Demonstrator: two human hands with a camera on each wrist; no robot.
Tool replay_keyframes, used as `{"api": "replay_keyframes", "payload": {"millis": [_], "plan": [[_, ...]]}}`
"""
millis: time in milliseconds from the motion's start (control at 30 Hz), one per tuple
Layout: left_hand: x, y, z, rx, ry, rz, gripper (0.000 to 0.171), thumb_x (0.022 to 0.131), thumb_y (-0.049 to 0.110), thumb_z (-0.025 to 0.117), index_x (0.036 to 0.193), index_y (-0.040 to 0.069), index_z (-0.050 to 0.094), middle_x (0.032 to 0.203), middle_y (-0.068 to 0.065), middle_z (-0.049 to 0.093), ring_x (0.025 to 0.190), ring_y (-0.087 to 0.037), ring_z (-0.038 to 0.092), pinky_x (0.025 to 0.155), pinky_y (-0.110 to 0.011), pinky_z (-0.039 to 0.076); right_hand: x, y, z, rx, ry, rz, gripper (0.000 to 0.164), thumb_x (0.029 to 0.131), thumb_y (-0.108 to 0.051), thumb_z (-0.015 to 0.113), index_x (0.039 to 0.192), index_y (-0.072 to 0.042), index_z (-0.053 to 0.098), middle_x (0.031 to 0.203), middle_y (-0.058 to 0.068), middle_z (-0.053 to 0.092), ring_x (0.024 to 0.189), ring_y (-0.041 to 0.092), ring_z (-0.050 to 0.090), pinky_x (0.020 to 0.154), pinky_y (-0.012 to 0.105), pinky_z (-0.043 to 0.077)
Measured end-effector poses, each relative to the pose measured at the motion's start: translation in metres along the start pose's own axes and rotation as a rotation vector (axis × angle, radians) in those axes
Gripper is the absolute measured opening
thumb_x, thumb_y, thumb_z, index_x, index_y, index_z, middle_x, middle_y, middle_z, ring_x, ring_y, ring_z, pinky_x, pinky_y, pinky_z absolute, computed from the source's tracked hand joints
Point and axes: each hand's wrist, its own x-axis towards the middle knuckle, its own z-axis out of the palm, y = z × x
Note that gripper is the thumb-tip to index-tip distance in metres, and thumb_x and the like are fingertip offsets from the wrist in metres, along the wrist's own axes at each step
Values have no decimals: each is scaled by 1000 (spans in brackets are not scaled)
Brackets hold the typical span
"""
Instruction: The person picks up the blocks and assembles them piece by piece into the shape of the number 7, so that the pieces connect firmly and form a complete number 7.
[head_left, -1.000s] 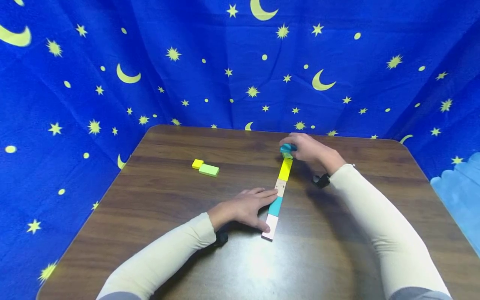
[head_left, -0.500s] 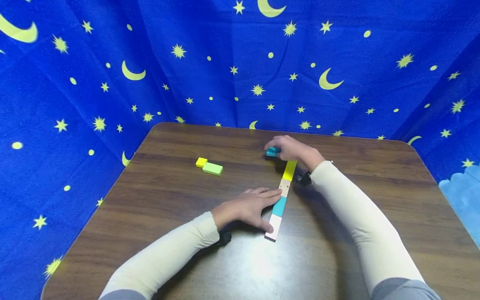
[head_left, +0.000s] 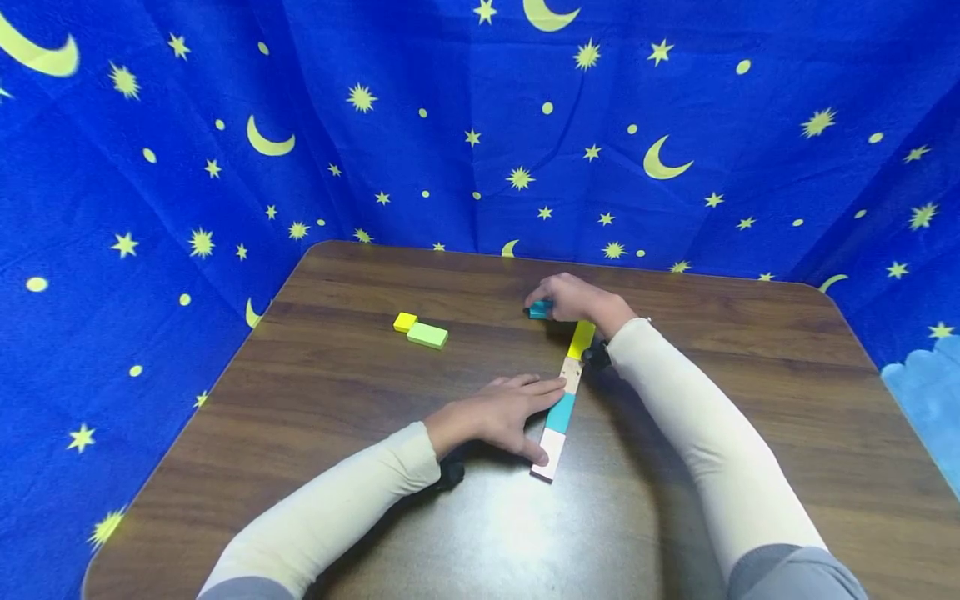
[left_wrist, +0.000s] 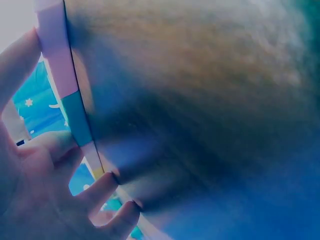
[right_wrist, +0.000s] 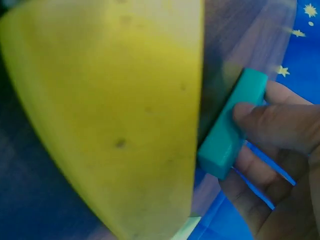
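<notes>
My right hand pinches a teal block between thumb and fingers, low over the table just left of the row's far end. That row of flat blocks runs away from me: a pale pink block nearest, then a second teal block, a pale wooden block with dark marks and a yellow block. A light green block shows beyond the yellow one in the right wrist view. My left hand lies with fingers spread along the row's left side, thumb on the pink block, a fingertip at the wooden one.
To the left on the brown table lie a small yellow block and a light green block, end to end. A blue curtain with moons and stars hangs behind the table and at its sides.
My right hand has carried the teal block from above the row's far end leftward and down beside it. The left hand keeps its place on the row; the head view has shifted slightly.
</notes>
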Motion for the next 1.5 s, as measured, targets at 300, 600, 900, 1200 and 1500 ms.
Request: {"api": "replay_keyframes", "payload": {"millis": [300,600,900,1200,1500], "plan": [[3,-1,-2,3,3,1,97,81,60,71,159,32,19,167,18,12,155,-22,19,124,-50,22,4,9,-12,81,-34,92,32,91,-5,68,120,-14,73,131,11,68,125,29,60,103,45,50],[4,0,-3,-5,1,6,98,81,59,72,159,32,19,167,18,11,155,-23,18,124,-50,22,3,16,-13,130,-19,145,34,89,-6,68,122,-14,72,127,12,70,114,26,64,95,42,53],[3,0,-2,-8,-5,-1,98,81,59,72,159,32,19,167,18,11,156,-22,18,124,-50,21,0,20,-10,137,14,132,34,88,-5,69,120,-13,73,124,14,71,113,28,65,95,44,54],[2,0,-1,-8,-6,-8,99,80,60,72,159,32,19,167,19,11,155,-21,18,125,-49,20,-4,26,-5,174,16,153,34,88,-4,68,120,-12,73,125,14,70,116,30,64,100,46,52],[0,0,-1,-18,-10,-1,97,82,59,70,159,31,19,167,18,11,155,-21,18,125,-49,21,-7,25,-2,194,42,137,33,89,-2,64,120,-9,72,123,16,70,113,32,65,99,48,52]]}}
